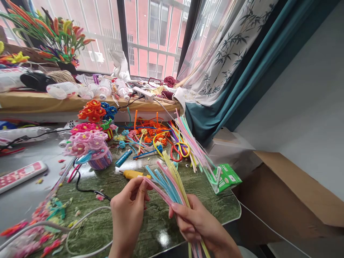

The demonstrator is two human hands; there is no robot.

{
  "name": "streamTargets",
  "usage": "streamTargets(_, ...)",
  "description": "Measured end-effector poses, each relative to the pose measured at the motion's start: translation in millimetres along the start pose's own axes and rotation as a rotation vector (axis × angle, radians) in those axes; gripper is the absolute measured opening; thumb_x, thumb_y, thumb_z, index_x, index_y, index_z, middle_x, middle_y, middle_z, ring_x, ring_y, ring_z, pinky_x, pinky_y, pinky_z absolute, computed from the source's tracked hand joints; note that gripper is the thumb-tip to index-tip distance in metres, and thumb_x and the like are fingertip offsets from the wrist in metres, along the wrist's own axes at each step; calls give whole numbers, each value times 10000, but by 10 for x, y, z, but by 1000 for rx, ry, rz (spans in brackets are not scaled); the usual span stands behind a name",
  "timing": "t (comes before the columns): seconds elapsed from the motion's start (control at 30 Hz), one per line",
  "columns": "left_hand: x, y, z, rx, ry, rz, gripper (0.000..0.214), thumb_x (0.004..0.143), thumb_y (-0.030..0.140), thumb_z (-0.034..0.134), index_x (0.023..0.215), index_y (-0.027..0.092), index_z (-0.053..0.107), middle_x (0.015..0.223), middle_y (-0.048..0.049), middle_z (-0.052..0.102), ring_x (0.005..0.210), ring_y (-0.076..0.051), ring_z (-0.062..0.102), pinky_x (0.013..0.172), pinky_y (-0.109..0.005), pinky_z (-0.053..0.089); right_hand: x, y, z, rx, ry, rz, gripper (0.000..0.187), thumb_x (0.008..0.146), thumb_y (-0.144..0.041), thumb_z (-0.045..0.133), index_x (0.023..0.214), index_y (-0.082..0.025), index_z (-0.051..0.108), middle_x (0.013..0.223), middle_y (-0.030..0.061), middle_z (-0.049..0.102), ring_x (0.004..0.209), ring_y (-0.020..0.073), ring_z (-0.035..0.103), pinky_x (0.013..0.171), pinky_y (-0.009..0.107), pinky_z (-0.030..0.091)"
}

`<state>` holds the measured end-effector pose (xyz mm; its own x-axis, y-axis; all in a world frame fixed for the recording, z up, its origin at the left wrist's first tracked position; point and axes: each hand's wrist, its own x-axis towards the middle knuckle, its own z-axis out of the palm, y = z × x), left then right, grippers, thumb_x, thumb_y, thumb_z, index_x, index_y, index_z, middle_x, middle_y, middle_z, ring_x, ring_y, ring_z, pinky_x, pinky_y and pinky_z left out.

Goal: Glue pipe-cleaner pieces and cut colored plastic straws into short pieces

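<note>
**Left hand (128, 208) pinching 1 pink stem (158, 191), right hand (195, 218) gripping the bundle (177, 179)**

The left thumb and fingertips are closing on the tip of the pink stem, while its other end is running into the right hand. There, the fingers are wrapping firmly around the bundle of fuzzy pink, blue and yellow stems, their tops fanning above the fist and their lower ends showing beneath it.

Under both hands, a green, stone-patterned tabletop (150, 233) is catching a bright reflection. Just beyond the left fingertips a yellow glue gun (131, 174) is lying, with a flat blue object (123, 158) behind it. Past the bundle's tips, 1 pair of scissors (178, 145) with red and yellow handles is resting near a pile of loose stems (192, 139), and a green packet (228, 177) is sitting to the right of the grip.

Farther left, a striped pot (100, 161) is holding pink flowers, and coloured scraps (40, 222) are littering the surface.

Beyond the table, clear bottles (104, 89) and a white power strip (143, 94) are crowding the sill under a barred window (156, 36). To the far right, a teal curtain (199, 118) is hanging above an open cardboard box (301, 182).
</note>
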<state>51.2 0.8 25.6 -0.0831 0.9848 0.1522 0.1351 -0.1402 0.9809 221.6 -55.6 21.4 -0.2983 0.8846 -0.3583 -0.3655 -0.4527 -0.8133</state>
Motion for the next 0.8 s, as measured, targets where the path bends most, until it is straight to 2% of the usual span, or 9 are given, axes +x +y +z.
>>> streamTargets(0.07,-12,3,-2,29,17,20,196,788,387,668,803,194,698,514,33,585,455,-128,514,427,-205,400,3,-1,1,0,9,0,420,758,-538,726,780,-145,580,356,-145,338,270,-5,212,286,123,153)
streamTargets(0.17,4,6,-15,-17,-10,-21,277,815,454,635,787,186,702,500,35,567,433,-116,474,421,-206,386,5,9,-7,19,23,-8,418,757,-533,730,785,-144,580,368,-144,346,270,-9,211,289,123,151)
streamTargets(0.33,62,14,-24,-253,-193,-130,435,798,583,603,855,162,698,605,-2,637,448,-121,497,417,-223,416,14,41,-22,69,52,-55,397,780,-518,718,812,-150,571,399,-138,373,278,-13,214,295,121,157)
streamTargets(0.47,37,73,35,-292,-299,-134,392,798,537,638,721,154,674,574,20,577,459,-81,452,433,-183,376,24,61,-8,54,58,-63,403,792,-531,701,838,-155,563,408,-132,396,271,-9,236,295,121,185)
streamTargets(0.6,2,141,88,-324,-258,-156,314,765,453,704,684,155,648,545,49,517,452,-59,399,420,-160,325,16,58,16,24,14,-19,412,773,-532,715,821,-149,569,388,-129,395,270,0,247,288,123,206)
streamTargets(0.8,35,127,47,-299,-251,-187,347,728,475,728,645,158,613,490,60,487,419,-59,388,390,-160,304,9,45,9,2,-30,15,420,757,-533,726,807,-143,579,368,-130,390,257,1,244,272,121,199)
